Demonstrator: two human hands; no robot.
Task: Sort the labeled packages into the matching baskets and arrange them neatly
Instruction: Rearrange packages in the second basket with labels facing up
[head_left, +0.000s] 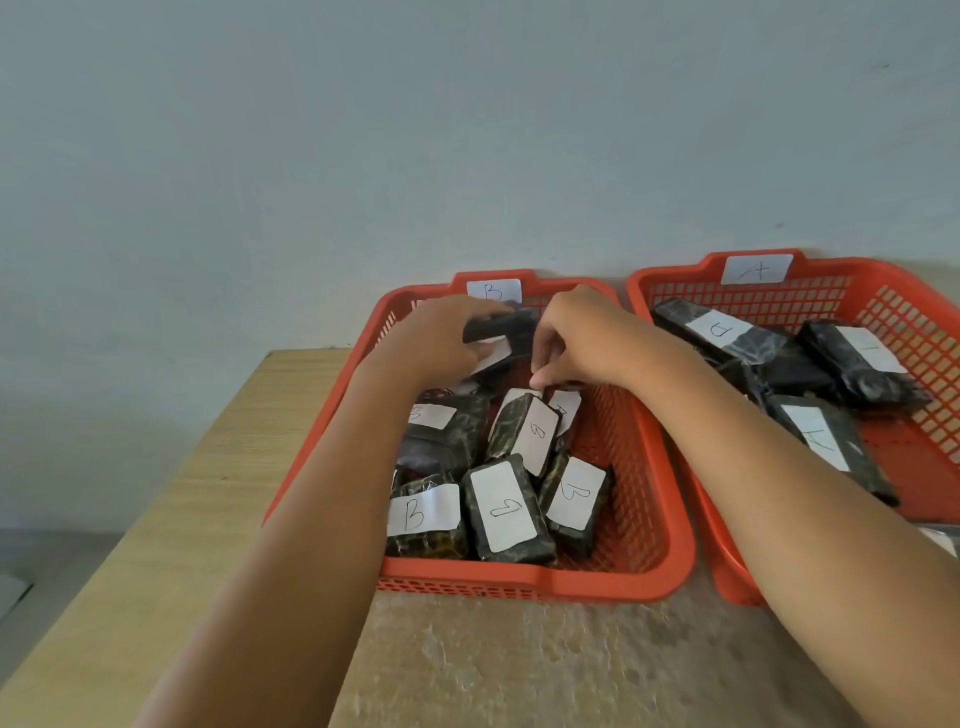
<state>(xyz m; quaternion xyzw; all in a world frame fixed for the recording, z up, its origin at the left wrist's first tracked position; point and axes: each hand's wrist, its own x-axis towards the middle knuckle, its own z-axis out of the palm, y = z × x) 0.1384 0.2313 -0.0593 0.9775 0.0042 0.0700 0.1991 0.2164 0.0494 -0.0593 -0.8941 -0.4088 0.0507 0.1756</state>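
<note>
Two red mesh baskets stand side by side against the wall. Basket B (644, 467) on the left holds several dark wrapped packages with white B labels (506, 506). Basket A (914, 312) on the right holds several dark packages with white labels (727, 330). Both my hands are over the far end of basket B. My left hand (441, 338) grips a dark package (501, 330) lifted above the pile. My right hand (576, 338) has its fingers curled down, pinching the top edge of a package (563, 410) in the pile.
The baskets sit on a wooden table (156, 519) with a stone-patterned mat (519, 665) in front. The table's left edge drops to a grey floor. A pale wall rises right behind the baskets.
</note>
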